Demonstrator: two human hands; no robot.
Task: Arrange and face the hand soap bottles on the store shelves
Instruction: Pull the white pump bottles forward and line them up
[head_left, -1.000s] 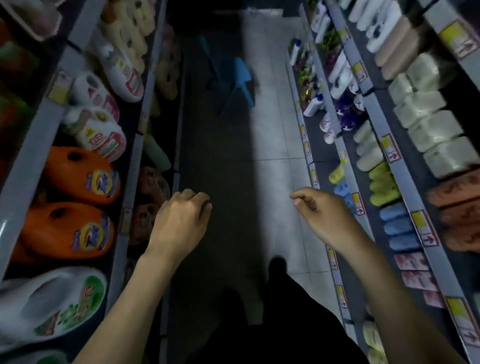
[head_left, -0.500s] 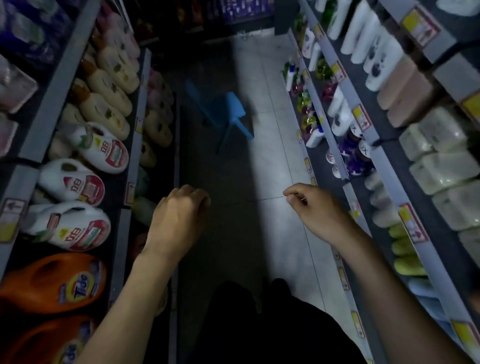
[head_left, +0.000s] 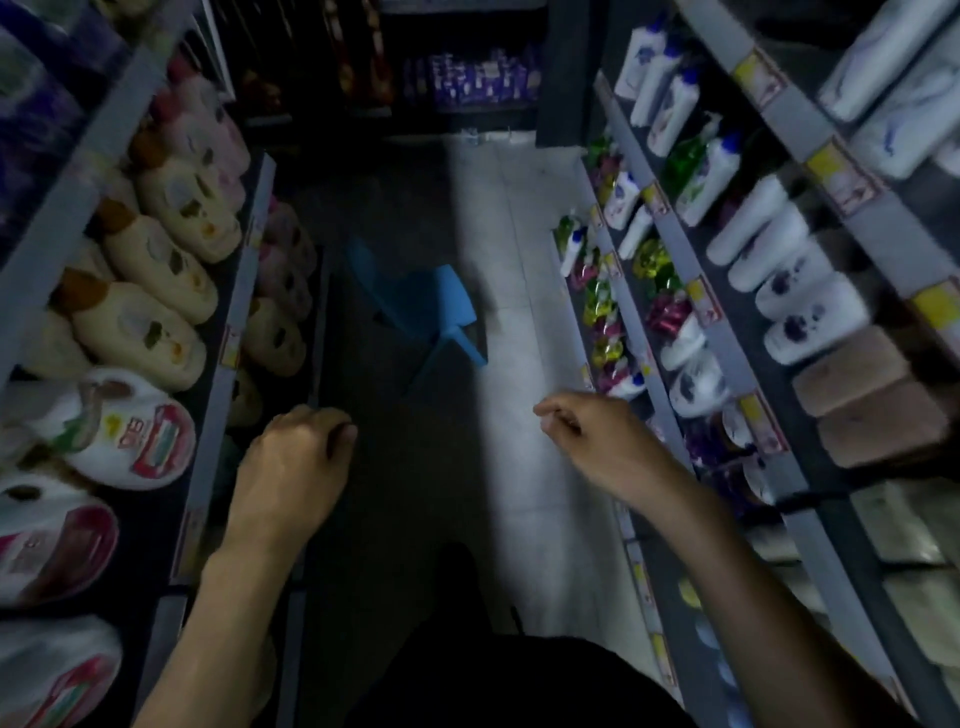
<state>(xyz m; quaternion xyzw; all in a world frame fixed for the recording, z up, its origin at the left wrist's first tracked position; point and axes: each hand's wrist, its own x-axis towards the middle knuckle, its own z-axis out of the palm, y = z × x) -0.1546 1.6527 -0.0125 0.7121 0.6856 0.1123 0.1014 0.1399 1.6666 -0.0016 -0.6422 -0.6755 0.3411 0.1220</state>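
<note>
Small pump bottles of hand soap (head_left: 597, 299) in yellow, green and pink stand on the low right-hand shelf, with more of them (head_left: 658, 283) one shelf up. Some lean at odd angles. My right hand (head_left: 597, 441) hangs in the aisle just left of that shelf's edge, fingers loosely curled and holding nothing. My left hand (head_left: 296, 462) hovers near the left shelf's edge, also loosely curled and holding nothing. Neither hand touches a bottle.
A blue plastic chair (head_left: 426, 312) stands in the aisle ahead on the tiled floor (head_left: 514, 234). Cream and white detergent jugs (head_left: 150, 270) fill the left shelves. Tall white bottles (head_left: 769, 260) and tan packs (head_left: 872, 405) line the upper right shelves. A dark shelf closes the far end.
The view has moved forward down the aisle: the orange jugs have slid out of sight and the blue chair is nearer. Both hands keep the same loose pose.
</note>
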